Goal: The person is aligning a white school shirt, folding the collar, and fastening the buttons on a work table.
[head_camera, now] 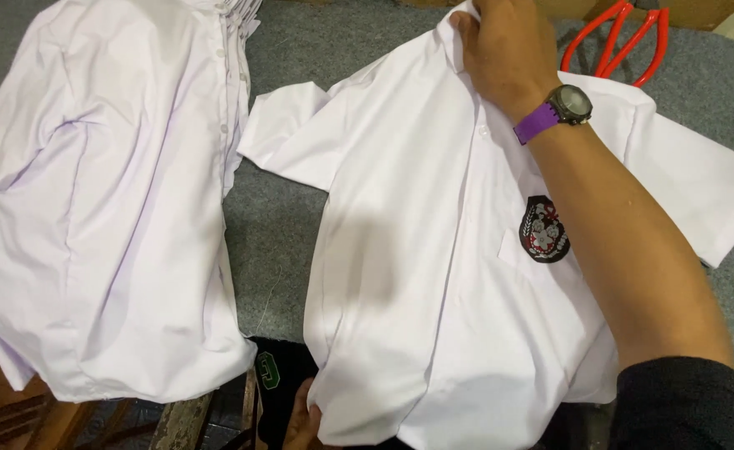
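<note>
A white short-sleeved shirt [417, 250] lies front up on the grey felt table [275, 225], with a dark round badge [544, 229] on its chest pocket. My right hand [504, 50], with a purple-strapped watch on its wrist, reaches across the shirt and grips its collar at the far end. My left hand [300, 421] is mostly hidden at the near edge, its fingers pinching the shirt's bottom hem.
A stack of white shirts [109, 208] lies to the left, overhanging the table's near edge. Red scissor handles [613, 42] rest at the far right behind the shirt. A dark cloth with a green mark [271, 375] sits below the hem.
</note>
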